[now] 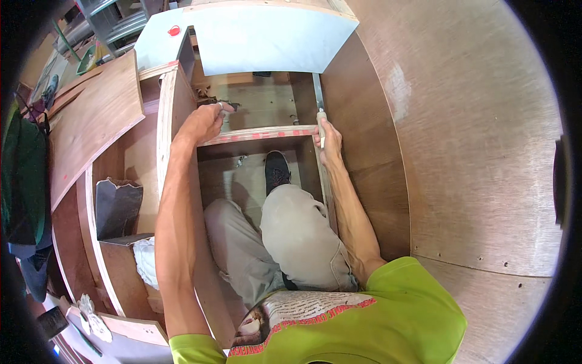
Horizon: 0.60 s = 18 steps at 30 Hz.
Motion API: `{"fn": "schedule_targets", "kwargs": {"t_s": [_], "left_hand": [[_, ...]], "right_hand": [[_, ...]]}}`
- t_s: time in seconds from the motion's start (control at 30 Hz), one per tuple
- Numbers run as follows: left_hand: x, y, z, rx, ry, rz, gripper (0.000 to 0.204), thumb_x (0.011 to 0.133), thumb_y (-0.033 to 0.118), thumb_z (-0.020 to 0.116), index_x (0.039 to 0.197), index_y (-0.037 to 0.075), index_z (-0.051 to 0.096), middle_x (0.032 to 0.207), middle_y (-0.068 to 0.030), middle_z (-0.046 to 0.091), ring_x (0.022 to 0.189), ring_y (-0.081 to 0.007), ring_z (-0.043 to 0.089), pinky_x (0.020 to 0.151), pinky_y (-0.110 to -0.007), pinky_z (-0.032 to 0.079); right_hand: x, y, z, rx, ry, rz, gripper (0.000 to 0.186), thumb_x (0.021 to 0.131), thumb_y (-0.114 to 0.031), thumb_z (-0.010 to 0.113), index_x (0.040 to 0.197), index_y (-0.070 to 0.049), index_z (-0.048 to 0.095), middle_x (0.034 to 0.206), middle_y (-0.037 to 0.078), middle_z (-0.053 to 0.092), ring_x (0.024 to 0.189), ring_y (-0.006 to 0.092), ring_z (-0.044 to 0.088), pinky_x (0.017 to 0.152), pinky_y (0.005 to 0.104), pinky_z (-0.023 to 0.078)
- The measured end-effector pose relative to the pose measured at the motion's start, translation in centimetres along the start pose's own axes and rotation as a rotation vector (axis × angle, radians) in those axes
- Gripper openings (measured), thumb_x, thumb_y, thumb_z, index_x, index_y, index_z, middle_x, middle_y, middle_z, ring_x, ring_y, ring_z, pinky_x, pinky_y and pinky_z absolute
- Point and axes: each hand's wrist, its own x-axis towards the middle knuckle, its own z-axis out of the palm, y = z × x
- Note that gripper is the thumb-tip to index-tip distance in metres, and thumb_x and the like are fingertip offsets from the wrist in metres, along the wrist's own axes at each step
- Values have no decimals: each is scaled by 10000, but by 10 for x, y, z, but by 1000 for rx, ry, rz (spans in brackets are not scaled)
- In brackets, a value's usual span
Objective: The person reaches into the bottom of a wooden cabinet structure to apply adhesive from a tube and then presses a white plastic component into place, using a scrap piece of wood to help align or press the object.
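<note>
My right hand [329,142] is wrapped round the pale handle of a long, flat-bladed tool [318,91]. Its metal blade points away from me, along the right side of the plywood frame, beside the brown panel. At the left upright, my left hand [209,121] reaches over the far compartment with its fingers curled. Something small and dark shows at its fingertips, too small to make out. Between the hands runs a plywood crosspiece [260,134] with red marks on its edge; my right fingers are close to its right end.
My shoe [277,173] stands inside the near compartment. A pale blue-white panel [273,42] borders the far side, and a tall brown plywood wall [467,151] rises at the right. Leftward are open shelves with a dark, torn-edged piece [118,209] and a loose plywood sheet [100,121].
</note>
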Motion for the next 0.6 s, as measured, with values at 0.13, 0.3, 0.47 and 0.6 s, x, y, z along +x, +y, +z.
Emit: {"fn": "schedule_targets", "kwargs": {"t_s": [0.13, 0.3, 0.47, 0.6], "left_hand": [[0, 1, -1, 21, -36, -16, 302, 896, 86, 438, 1145, 93, 608, 878, -227, 647, 874, -381, 623, 793, -457, 473], [0, -8, 3, -7, 7, 28, 287, 898, 90, 442, 1133, 84, 607, 853, -220, 644, 850, -377, 622, 779, -457, 473], [-1, -11, 3, -12, 39, 83, 282, 899, 84, 450, 1133, 70, 606, 779, -212, 612, 763, -347, 587, 735, -432, 464], [0, -13, 6, -27, 59, 97, 270, 919, 87, 461, 1146, 52, 603, 663, -193, 549, 599, -266, 523, 639, -391, 440]], "right_hand": [[-9, 3, -1, 63, -13, 28, 257, 923, -300, 561, 982, -53, 595, 672, 5, 524, 472, 62, 451, 394, 188, 349], [-13, -10, 4, 31, -54, 24, 234, 917, -271, 575, 1002, -53, 582, 667, 1, 516, 474, 48, 442, 392, 175, 338], [-6, -19, 8, -7, -39, 18, 258, 886, -275, 630, 1049, -79, 592, 686, -18, 533, 484, 25, 436, 400, 153, 311], [7, -26, 14, -8, -51, 38, 236, 892, -255, 623, 1038, -77, 575, 705, -9, 527, 499, 27, 436, 408, 162, 327]]}}
